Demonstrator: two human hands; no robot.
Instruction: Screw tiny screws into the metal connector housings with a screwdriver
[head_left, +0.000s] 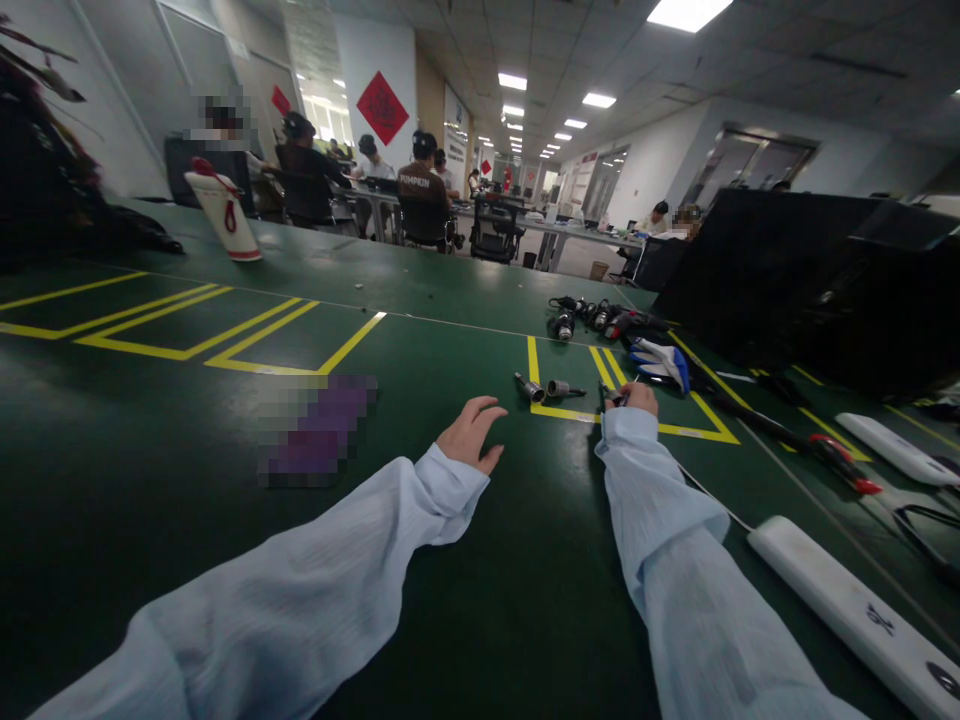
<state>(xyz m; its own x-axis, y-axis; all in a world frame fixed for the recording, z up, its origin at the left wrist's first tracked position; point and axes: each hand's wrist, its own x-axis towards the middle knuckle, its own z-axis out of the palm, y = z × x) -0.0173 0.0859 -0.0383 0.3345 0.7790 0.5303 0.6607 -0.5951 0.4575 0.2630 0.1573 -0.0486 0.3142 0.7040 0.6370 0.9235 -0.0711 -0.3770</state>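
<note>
My left hand [472, 433] hovers just over the green table [420, 300], fingers loosely curled and apart, holding nothing. My right hand [632, 398] is closed on a small dark tool [611, 396] at the yellow line. Two metal sockets [529, 387] [562, 388] lie just beyond the left hand. A blue and white glove [660, 362] rests past the right hand. Both arms wear pale blue sleeves.
A pile of dark sockets and tools [592, 318] sits further back. A red-handled tool [840, 462] and white bars [855, 610] lie right. Black cases [810, 280] stand at the right edge. A white bag [225, 215] stands far left. People sit at desks behind.
</note>
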